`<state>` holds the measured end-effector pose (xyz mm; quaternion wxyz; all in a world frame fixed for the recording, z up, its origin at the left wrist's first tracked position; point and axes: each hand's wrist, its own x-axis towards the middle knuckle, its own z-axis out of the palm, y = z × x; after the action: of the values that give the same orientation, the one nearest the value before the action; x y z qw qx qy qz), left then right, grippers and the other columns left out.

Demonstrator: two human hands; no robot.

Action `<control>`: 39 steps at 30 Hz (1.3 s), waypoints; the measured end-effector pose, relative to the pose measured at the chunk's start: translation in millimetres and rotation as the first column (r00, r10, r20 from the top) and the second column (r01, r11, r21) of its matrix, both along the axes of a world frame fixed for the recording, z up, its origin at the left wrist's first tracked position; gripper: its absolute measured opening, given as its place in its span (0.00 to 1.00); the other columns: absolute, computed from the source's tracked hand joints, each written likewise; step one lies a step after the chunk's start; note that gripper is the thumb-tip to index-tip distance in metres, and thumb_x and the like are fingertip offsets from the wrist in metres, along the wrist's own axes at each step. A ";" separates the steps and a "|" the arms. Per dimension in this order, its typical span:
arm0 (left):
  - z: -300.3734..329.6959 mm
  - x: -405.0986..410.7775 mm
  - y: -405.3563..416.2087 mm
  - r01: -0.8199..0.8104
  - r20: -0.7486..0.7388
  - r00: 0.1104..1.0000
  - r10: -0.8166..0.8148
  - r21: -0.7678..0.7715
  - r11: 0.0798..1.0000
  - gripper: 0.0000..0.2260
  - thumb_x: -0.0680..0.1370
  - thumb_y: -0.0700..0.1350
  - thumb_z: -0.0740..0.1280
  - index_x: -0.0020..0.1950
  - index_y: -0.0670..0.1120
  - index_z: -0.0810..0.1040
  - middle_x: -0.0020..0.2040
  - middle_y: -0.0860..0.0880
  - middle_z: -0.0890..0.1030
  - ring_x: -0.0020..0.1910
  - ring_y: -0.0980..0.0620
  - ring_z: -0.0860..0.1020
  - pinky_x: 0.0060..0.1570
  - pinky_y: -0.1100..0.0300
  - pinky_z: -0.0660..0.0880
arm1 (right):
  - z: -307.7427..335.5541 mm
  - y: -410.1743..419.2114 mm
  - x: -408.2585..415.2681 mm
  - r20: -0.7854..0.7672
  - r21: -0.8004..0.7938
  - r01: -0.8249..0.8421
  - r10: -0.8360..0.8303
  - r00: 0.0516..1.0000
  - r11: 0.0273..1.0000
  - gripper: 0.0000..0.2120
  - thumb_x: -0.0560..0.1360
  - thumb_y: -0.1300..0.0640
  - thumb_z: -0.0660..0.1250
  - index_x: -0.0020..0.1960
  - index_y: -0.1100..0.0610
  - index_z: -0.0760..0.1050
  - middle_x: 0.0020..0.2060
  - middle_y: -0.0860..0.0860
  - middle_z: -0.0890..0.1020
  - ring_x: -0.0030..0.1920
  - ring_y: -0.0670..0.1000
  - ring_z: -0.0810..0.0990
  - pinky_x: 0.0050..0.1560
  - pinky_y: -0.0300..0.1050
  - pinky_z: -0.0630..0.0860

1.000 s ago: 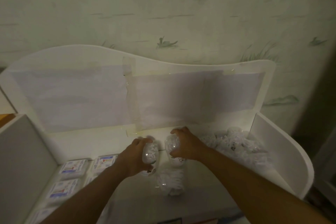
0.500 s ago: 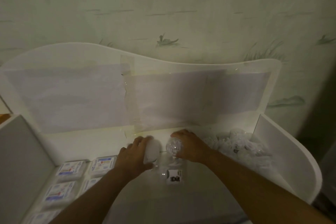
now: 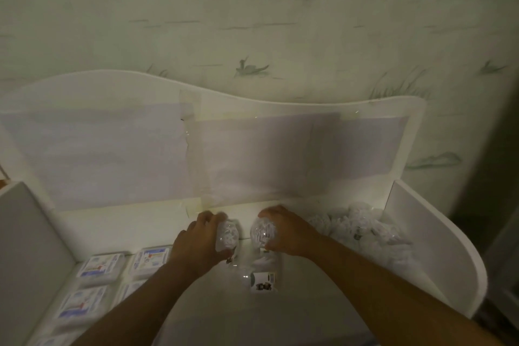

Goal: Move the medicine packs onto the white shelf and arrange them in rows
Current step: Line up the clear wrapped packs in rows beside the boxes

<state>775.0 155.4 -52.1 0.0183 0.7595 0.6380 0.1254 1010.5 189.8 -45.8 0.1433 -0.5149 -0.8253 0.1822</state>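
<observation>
Where the painted wall (image 3: 252, 22) rises behind everything, the white shelf (image 3: 438, 233) stands against it, its wavy back panel just beyond both hands and its curved side wall well out past the right forearm. Taped across that back panel, above the knuckles, are pale paper sheets (image 3: 266, 154). To the right of the right hand, against the side wall, lies a loose heap of clear medicine packs (image 3: 362, 230), their contents too blurred to make out. To the left of the left hand, flat labelled packs (image 3: 98, 264) lie side by side in rows that run toward the near edge, partly hidden under the left forearm. The left hand (image 3: 196, 244) is curled round a clear pack (image 3: 228, 237), fingers over its top and far side, holding it upright at the back of the shelf. The right hand (image 3: 283, 230) is closed the same way round a second clear pack (image 3: 262, 233), and the two held packs stand near each other with a narrow gap between. Just nearer than both hands, between the wrists, a third clear pack with a dark printed label (image 3: 262, 281) lies on the shelf floor, touched by neither hand.
</observation>
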 end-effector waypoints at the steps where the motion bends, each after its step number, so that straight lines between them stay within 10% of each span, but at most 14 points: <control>1: 0.3 0.5 0.2 -0.006 0.011 1.000 0.006 -0.016 1.000 0.37 0.66 0.65 0.71 0.70 0.56 0.61 0.67 0.49 0.66 0.60 0.47 0.74 0.55 0.51 0.76 | 0.7 -0.5 -0.2 0.004 -0.003 0.000 0.000 1.000 1.000 0.36 0.68 0.51 0.75 0.72 0.51 0.65 0.71 0.51 0.67 0.70 0.53 0.67 0.69 0.48 0.68; 14: 51.8 17.6 -25.8 0.307 0.140 0.942 -0.304 -0.003 0.952 0.15 0.77 0.62 0.59 0.61 0.60 0.73 0.60 0.60 0.75 0.50 0.63 0.76 0.52 0.63 0.74 | 71.2 0.2 55.1 0.022 0.015 0.164 -0.164 0.986 0.986 0.21 0.79 0.54 0.64 0.70 0.58 0.70 0.66 0.55 0.75 0.64 0.54 0.74 0.63 0.40 0.67; 20: 47.9 51.9 -43.2 0.408 0.033 0.910 -0.414 -0.256 0.876 0.37 0.67 0.73 0.52 0.71 0.58 0.66 0.68 0.61 0.69 0.65 0.60 0.68 0.63 0.68 0.63 | 58.5 0.0 70.1 0.180 -0.056 0.171 -0.159 0.971 0.984 0.27 0.75 0.49 0.69 0.71 0.54 0.68 0.71 0.53 0.70 0.68 0.53 0.70 0.67 0.46 0.68; 39: 8.3 61.2 -48.6 0.312 -0.223 0.904 -0.364 -0.236 0.920 0.41 0.69 0.61 0.71 0.76 0.56 0.54 0.74 0.51 0.63 0.68 0.49 0.65 0.68 0.54 0.64 | 24.5 -2.8 76.7 0.248 -0.001 0.218 -0.211 0.945 0.976 0.34 0.67 0.46 0.75 0.70 0.49 0.67 0.68 0.52 0.70 0.65 0.58 0.70 0.63 0.50 0.70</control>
<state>836.2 106.7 -43.7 0.0294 0.8633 0.5018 -0.0447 1087.1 187.0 -21.3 0.0510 -0.6223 -0.7731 0.1120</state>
